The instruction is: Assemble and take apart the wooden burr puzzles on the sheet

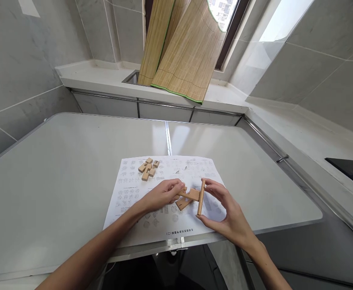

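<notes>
My left hand (166, 194) pinches the left end of a notched wooden piece (193, 195), held above the printed sheet. Between the thumb and fingers of my right hand (229, 209) is a wooden bar (201, 197), gripped by its two ends and tilted close to upright in view. The bar meets the right end of the notched piece; whether they are joined I cannot tell. Beneath them a flat wooden piece (181, 203) shows, partly hidden. Several small wooden blocks (147, 171) lie in a cluster on the upper left of the sheet (128, 219).
The sheet lies at the near edge of a pale folding table (73, 173) with a metal seam. Beyond stand a white ledge (104, 80), a sink edge (131, 76) and hanging bamboo mats (188, 48). A counter with a black panel (349, 171) is at the right.
</notes>
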{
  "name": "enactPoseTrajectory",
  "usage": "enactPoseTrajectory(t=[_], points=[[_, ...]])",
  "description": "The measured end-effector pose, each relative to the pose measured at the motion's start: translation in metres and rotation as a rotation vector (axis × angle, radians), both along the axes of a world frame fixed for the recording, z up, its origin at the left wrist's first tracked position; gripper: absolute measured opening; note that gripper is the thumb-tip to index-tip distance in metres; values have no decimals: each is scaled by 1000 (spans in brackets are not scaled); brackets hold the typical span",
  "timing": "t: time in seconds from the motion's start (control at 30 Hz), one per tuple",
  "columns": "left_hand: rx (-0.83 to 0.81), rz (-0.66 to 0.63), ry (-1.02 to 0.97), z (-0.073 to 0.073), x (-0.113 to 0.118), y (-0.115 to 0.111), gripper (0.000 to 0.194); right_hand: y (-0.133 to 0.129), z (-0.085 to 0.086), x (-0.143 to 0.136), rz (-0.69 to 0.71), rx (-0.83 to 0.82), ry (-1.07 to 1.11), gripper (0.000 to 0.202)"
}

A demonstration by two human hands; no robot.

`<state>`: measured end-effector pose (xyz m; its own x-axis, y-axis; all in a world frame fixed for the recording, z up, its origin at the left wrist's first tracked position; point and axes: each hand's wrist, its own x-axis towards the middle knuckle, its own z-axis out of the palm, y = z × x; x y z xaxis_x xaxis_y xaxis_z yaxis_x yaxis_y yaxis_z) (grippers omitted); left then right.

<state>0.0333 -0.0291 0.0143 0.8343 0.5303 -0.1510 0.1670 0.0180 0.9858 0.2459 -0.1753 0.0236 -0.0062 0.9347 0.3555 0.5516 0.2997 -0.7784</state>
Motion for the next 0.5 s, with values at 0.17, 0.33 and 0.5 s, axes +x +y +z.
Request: enactPoseTrajectory(t=[0.17, 0.33, 0.5], points=[[84, 11, 31, 3, 1, -2, 49, -1, -1, 1, 4, 11, -46, 65], [114, 46, 30, 2, 2, -4, 48, -1, -3, -2, -46, 12, -26, 62], [165, 5, 31, 2, 0, -4, 48, 0, 1, 3, 59, -40, 80, 61]])
